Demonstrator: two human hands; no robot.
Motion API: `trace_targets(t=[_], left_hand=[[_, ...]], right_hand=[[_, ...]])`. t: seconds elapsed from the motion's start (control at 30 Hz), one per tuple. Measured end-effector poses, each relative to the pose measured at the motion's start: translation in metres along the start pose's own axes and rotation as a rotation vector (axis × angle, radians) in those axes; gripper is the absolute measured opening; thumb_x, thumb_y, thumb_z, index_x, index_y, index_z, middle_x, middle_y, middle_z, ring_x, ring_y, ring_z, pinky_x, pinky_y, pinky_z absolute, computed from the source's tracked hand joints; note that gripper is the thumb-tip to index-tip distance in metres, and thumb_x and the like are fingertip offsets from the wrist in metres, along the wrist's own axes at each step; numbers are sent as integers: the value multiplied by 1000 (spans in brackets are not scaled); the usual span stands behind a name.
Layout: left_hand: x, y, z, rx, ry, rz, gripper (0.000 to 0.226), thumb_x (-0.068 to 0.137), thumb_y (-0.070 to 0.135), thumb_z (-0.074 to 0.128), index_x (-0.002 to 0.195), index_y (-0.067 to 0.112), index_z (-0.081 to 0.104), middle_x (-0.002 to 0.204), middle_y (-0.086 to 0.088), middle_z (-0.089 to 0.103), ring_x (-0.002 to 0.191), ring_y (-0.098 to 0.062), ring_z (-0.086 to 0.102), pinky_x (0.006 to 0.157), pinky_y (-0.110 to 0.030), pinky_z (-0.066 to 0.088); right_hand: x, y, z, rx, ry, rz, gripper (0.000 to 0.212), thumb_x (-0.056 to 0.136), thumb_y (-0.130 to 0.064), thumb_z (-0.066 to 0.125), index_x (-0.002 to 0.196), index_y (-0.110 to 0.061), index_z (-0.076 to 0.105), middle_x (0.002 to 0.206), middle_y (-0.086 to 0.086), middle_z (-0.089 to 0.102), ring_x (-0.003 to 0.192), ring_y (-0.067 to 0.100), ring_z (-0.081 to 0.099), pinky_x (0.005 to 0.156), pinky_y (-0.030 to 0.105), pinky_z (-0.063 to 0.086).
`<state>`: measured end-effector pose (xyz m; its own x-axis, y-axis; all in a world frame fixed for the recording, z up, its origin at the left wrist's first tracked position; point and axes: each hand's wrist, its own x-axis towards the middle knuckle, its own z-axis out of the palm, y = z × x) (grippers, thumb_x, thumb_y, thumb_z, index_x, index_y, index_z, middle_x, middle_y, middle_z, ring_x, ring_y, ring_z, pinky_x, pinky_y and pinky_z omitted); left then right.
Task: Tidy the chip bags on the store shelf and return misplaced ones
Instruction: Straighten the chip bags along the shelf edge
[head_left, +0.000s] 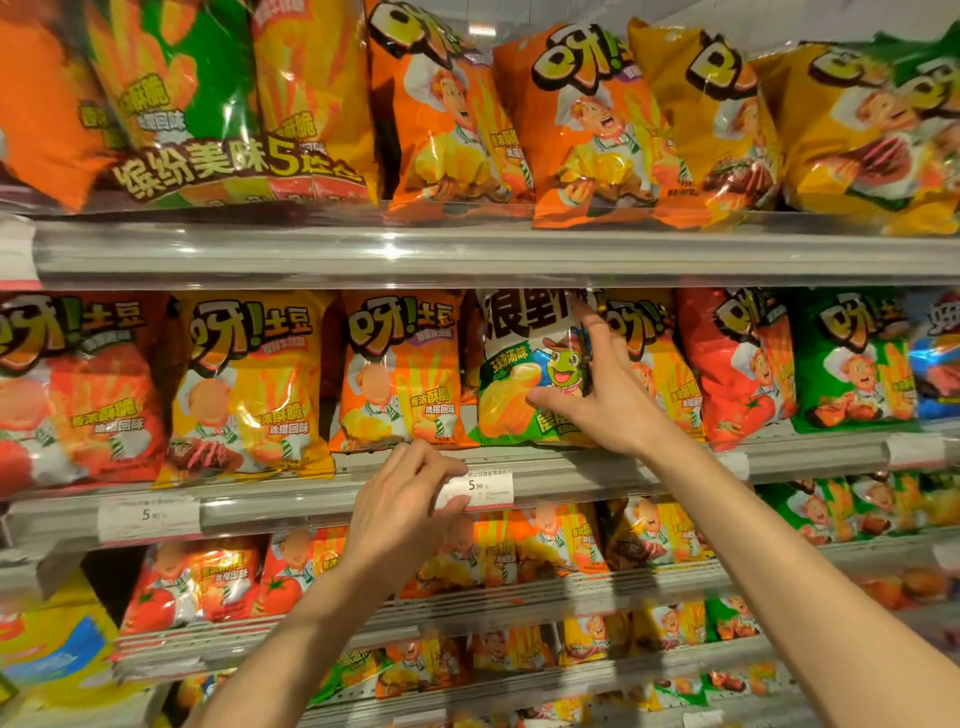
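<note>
A white-and-green chip bag (524, 374) is shown standing at the front edge of the middle shelf (571, 467), about midway along it, wedged between an orange bag (402, 369) on one side and a yellow-orange bag (657, 364) on the other. Its design differs from every neighbour in the row, so it is judged to be the misplaced one.

The right hand (605, 384) is laid against the bag's right edge, the fingers reaching up its side and the thumb pressed across its lower front; the bag is pinched between them, though how firmly cannot be told. The left hand (402, 501) is held lower, at the shelf's front rail, its fingers loosely curled beside a price label (480, 488); nothing is seen to be gripped in it.

For the step in hand, judged to be the bag's removal, a straight pull toward the front edge would be best, with the grip kept on the sealed side seam so the air-filled pouch is not crushed. The orange bag should be steadied by the free hand, since the row is packed tightly and neighbours could be dragged over the rail. The gap left behind should then be closed with a matching bag.
</note>
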<state>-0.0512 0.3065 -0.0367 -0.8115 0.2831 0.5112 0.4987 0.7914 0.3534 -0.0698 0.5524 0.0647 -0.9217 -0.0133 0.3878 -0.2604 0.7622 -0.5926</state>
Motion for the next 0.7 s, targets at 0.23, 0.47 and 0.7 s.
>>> trace_targets(t=[0.23,0.47,0.7], left_hand=[[-1,3,-4,13,-27,-8,33,93,43,62,124,33,58,95,20,34,90,0,30,69,-24,28],[-2,3,-5,7,-27,9,34,94,41,62,126,32,59,94,19,35,91,0,29,70,-24,29],[-2,0,-4,27,-24,23,34,92,42,64,124,32,59,95,20,35,93,0,31,70,-24,30]], right_hand=[[13,7,2,69,-86,14,94,85,-38,78,153,-49,14,158,9,18,143,29,34,106,31,33],[18,13,-8,82,-64,38,106,62,-64,79,143,-67,11,158,-1,35,139,23,44,113,42,40],[17,14,8,246,-137,61,105,79,-31,84,152,-55,12,163,-7,27,145,17,35,114,32,34]])
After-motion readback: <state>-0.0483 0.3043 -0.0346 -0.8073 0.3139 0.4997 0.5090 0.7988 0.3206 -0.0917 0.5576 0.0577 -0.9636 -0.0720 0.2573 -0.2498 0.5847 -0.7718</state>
